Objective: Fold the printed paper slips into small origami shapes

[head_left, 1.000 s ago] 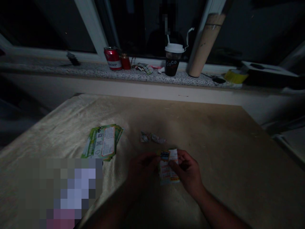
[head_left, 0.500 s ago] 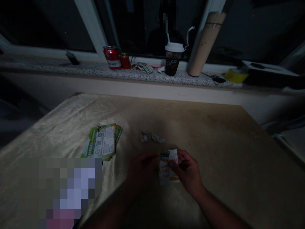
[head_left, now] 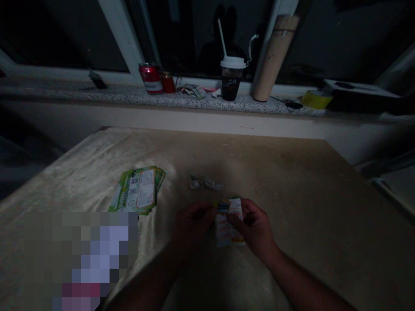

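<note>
Both hands hold a small printed leaflet (head_left: 227,224) above the tan table (head_left: 292,194). My left hand (head_left: 191,226) pinches its left edge. My right hand (head_left: 254,229) grips its right side, fingers curled over the top. A stack of green leaflets (head_left: 138,194) lies to the left on the table. Just beyond the hands lie two small crumpled paper pieces (head_left: 205,183).
A stone windowsill (head_left: 97,93) runs along the back with a red can (head_left: 151,78), a small red jar (head_left: 167,82), a lidded drink cup with a straw (head_left: 231,77), a cardboard tube (head_left: 274,56) and a yellow tape roll (head_left: 313,100). A blurred patch covers the lower left.
The view has shifted slightly; the hands and the leaflet sit a little higher in the frame. The grip on the leaflet is the same.
</note>
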A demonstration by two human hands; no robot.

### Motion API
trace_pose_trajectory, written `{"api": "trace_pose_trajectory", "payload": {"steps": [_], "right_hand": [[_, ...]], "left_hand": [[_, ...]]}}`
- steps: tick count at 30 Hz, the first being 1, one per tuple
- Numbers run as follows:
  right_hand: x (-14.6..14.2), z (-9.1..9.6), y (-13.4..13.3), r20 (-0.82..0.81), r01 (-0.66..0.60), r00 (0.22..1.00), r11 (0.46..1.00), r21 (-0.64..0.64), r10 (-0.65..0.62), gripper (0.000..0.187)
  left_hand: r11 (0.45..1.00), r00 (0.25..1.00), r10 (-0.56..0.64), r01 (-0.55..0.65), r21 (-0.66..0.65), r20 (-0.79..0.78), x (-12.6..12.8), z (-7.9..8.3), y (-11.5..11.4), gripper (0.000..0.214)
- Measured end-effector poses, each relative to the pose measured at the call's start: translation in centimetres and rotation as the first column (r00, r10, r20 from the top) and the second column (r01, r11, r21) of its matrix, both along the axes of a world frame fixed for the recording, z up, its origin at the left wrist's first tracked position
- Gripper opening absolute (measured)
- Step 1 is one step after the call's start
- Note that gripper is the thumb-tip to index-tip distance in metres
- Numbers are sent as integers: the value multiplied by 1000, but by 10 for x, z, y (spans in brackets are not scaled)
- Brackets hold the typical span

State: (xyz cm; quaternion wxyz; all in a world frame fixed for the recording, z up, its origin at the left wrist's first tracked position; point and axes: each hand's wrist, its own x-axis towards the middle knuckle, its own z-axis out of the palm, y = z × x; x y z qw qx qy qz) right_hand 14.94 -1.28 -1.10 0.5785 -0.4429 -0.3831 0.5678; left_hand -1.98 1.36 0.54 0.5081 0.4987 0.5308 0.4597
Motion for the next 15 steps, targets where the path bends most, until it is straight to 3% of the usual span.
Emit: {"api": "trace_pose_trajectory", "payload": {"steps": [4, 6, 8, 10, 12, 15], "right_hand": [[2, 2, 1, -105, -13, 994, 999, -29, 10, 29], [4, 3, 3, -178, -23, 984, 997, -71, 11, 31], [7, 4, 5, -248, -45, 969, 991, -129, 12, 32], [11, 6, 6, -304, -99, 952, 976, -196, 35, 32], [14, 8, 8, -335, -167, 939, 954, -249, 77, 30], [21, 12, 9, -345, -239, 929, 929, -283, 134, 24]], "left_hand": [[996, 999, -34, 33, 78, 6, -4, 1, -4, 22], [967, 995, -43, 65, 244, -95, -8, 2, -3, 28], [857, 955, -18, 168, 487, -297, -13, 2, 0, 38], [677, 867, 37, 344, 650, -497, -17, 1, 5, 36], [534, 776, 58, 508, 676, -628, -20, 1, 9, 26], [431, 716, 74, 605, 670, -694, -20, 4, 11, 18]]}}
